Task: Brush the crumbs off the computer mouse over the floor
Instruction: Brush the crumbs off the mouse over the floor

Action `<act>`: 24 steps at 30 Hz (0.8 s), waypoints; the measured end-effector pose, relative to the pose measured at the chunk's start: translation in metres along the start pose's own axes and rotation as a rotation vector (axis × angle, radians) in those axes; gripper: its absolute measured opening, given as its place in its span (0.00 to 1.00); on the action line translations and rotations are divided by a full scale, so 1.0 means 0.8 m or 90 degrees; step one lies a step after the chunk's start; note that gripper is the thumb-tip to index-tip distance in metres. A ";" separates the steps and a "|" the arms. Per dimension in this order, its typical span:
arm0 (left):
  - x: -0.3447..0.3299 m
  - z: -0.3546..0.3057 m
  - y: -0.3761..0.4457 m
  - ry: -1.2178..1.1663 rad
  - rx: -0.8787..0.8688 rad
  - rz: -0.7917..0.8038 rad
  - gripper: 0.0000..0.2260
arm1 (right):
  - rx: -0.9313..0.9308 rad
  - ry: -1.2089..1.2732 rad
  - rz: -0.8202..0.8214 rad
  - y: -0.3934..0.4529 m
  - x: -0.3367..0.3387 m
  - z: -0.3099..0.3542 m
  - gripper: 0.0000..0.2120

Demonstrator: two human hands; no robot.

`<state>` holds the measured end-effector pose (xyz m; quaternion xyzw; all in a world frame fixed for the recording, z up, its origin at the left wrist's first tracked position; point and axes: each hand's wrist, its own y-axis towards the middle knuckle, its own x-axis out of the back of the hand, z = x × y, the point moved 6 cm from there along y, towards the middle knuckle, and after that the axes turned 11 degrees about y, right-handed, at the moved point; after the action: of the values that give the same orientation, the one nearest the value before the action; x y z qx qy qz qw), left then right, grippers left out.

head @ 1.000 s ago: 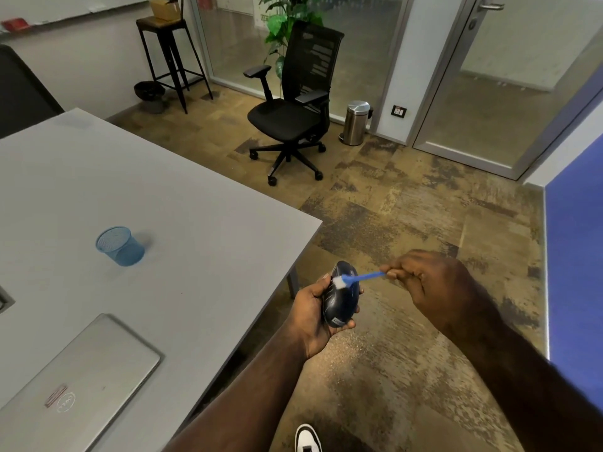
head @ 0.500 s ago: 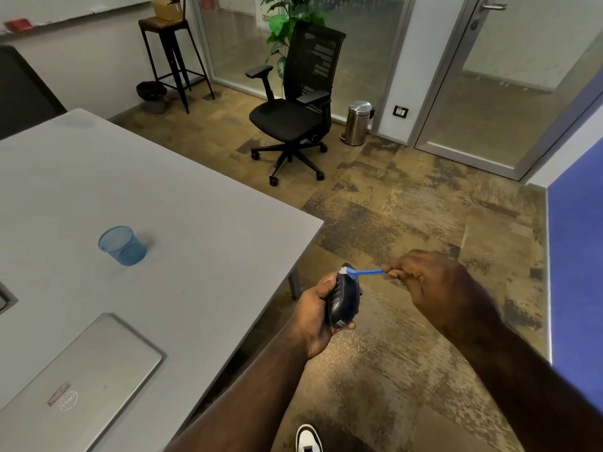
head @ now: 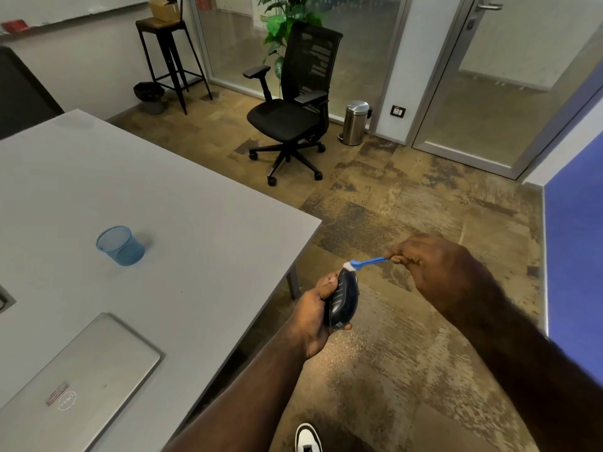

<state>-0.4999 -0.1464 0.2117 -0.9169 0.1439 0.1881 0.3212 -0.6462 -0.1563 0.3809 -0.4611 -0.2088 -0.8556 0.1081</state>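
Head view showed the left hand gripping the mouse while the right hand, at its 2 o'clock, pinched the brush, bristles touching the mouse's top end.

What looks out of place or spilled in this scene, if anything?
Nothing looks damaged or spilled. The left hand holds the mouse over the floor, not the table. The right hand holds the blue brush, bristles on its top end.

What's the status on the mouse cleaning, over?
Left hand grips mouse off the table, over floor. Right hand holds brush, bristles at mouse's top end. Nothing in the way.
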 end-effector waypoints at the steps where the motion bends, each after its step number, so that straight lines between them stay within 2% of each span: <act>1: -0.001 -0.001 0.001 -0.007 0.000 0.002 0.16 | 0.003 0.002 0.018 -0.001 -0.004 0.002 0.09; 8: 0.004 -0.001 0.001 -0.086 -0.014 -0.015 0.15 | 0.025 0.016 0.218 -0.025 -0.044 0.022 0.10; 10: 0.002 -0.003 0.001 -0.087 -0.018 -0.012 0.16 | 0.005 0.012 0.195 -0.029 -0.044 0.025 0.09; 13: 0.003 -0.006 0.001 -0.057 -0.017 -0.017 0.18 | -0.007 0.018 0.039 -0.027 -0.014 0.023 0.08; 15: 0.002 -0.006 0.000 -0.069 -0.011 -0.013 0.18 | -0.008 0.008 -0.015 -0.026 -0.003 0.024 0.08; 16: 0.001 -0.006 0.000 -0.078 -0.007 -0.007 0.18 | -0.010 0.008 0.004 -0.026 -0.006 0.024 0.08; 20: -0.005 -0.006 0.001 -0.190 0.001 0.029 0.22 | -0.011 0.021 0.196 -0.037 -0.039 0.027 0.09; 22: -0.005 -0.007 0.002 -0.221 0.005 0.053 0.23 | -0.027 0.042 0.152 -0.037 -0.032 0.022 0.08; 24: -0.005 -0.007 0.002 -0.214 0.006 0.083 0.24 | -0.057 0.050 0.037 -0.034 -0.012 0.011 0.08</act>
<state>-0.5025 -0.1504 0.2166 -0.8598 0.1486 0.3584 0.3321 -0.6447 -0.1283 0.3698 -0.4372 -0.1526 -0.8781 0.1205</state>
